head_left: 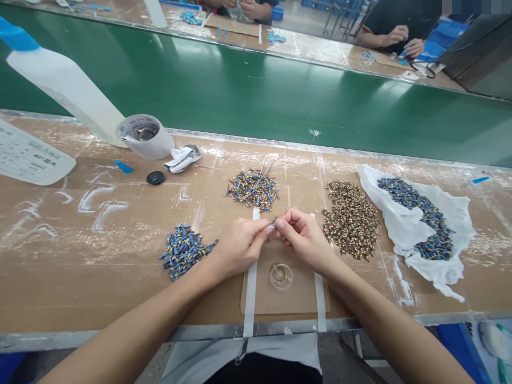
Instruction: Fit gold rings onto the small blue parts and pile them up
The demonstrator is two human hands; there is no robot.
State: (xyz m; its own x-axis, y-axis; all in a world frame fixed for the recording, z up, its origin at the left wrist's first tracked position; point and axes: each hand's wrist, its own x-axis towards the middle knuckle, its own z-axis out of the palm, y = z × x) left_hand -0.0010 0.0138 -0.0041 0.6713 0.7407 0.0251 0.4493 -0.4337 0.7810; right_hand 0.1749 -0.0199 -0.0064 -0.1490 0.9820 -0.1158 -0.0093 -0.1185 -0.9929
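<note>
Both grips are closed: the left hand (pixel 242 242) and the right hand (pixel 304 234) pinch one small part (pixel 274 222) between their fingertips, beyond the clear dish (pixel 292 277). It seems best to press gently, with steady wrists, since such a tiny thing could slip. The blue pile (pixel 182 252) lies beside the left forearm (pixel 160 309), so sideways movement should stay small; the front edge of the worktop (pixel 132 277) passes below both arms.

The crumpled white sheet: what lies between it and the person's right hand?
In the head view, a heap of small brown-gold parts lies between the right hand and the crumpled white sheet.
</note>
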